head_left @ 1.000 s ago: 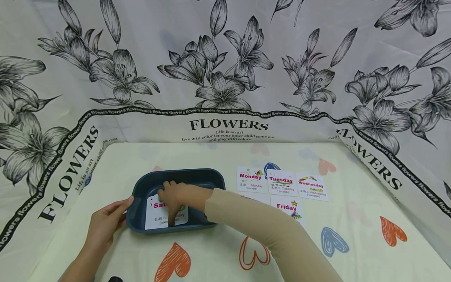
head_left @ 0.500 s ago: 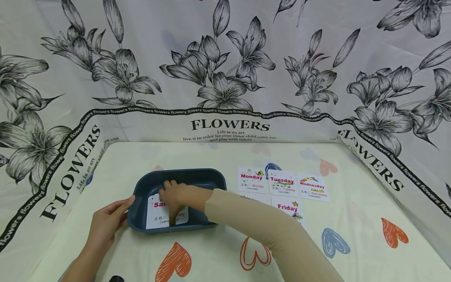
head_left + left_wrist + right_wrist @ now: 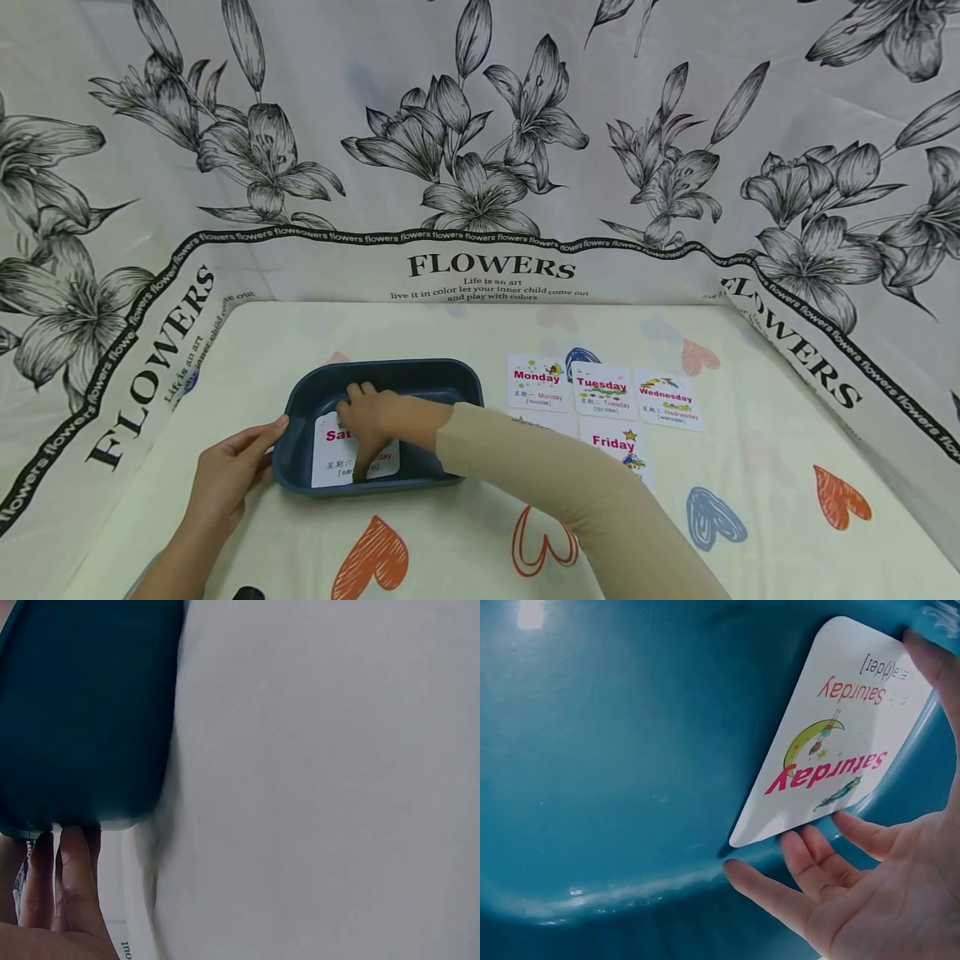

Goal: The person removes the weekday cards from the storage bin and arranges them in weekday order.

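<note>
A dark blue rectangular tray (image 3: 457, 379) stands on the table, left of centre in the head view. My left hand (image 3: 225, 479) holds its left end, thumb at the rim and fingers against the outer side. My right hand (image 3: 371, 421) reaches down inside the tray over a white Saturday card (image 3: 330, 475). In the right wrist view, that hand grips the Saturday card (image 3: 832, 735) across its width, thumb at one edge and fingertips at the opposite one. The card leans at the tray's near side, its print facing up; in the head view the hand covers its middle.
Right of the tray lie a Monday card (image 3: 538, 398), a Tuesday card (image 3: 602, 404) and a Wednesday card (image 3: 670, 415) in a row. Below them are a Friday card (image 3: 611, 433) and another card (image 3: 551, 421), mostly hidden by the right sleeve (image 3: 555, 475). A flower-printed curtain (image 3: 480, 150) rises behind.
The head view has shifted very slightly. My right thumb has slid a little left along the Saturday card; the left hand and the tray stay as they were.
</note>
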Motion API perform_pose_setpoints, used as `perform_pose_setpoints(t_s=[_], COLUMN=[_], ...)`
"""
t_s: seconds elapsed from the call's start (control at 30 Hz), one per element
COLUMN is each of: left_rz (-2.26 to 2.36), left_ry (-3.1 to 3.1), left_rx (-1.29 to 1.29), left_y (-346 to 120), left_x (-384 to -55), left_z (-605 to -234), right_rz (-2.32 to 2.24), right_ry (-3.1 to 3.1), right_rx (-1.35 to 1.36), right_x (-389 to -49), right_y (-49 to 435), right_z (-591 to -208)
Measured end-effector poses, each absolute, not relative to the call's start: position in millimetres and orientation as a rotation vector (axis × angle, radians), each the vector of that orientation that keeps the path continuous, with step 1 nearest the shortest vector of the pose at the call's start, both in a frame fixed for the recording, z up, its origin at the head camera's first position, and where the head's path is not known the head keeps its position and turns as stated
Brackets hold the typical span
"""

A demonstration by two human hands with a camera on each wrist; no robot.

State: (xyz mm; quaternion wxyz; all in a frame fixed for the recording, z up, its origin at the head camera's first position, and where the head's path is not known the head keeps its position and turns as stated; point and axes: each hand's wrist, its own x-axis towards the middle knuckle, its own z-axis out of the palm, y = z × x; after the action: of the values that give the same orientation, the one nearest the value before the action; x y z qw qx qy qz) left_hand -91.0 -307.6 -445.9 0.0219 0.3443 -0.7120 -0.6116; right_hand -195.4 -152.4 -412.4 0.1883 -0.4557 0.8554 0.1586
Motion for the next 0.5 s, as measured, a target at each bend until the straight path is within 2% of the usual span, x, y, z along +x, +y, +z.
perform_pose_setpoints(t_s=[0.5], left_rz=[-1.915], left_ry=[-2.185], left_rx=[1.034], left_y=[-307.7], left_x=[-90.5], left_z=[-445.5], right_rz=[0.311], right_ry=[2.429], right_rx=[-1.265], right_x=[-192.6], right_y=[-156.3], right_z=[-412.8])
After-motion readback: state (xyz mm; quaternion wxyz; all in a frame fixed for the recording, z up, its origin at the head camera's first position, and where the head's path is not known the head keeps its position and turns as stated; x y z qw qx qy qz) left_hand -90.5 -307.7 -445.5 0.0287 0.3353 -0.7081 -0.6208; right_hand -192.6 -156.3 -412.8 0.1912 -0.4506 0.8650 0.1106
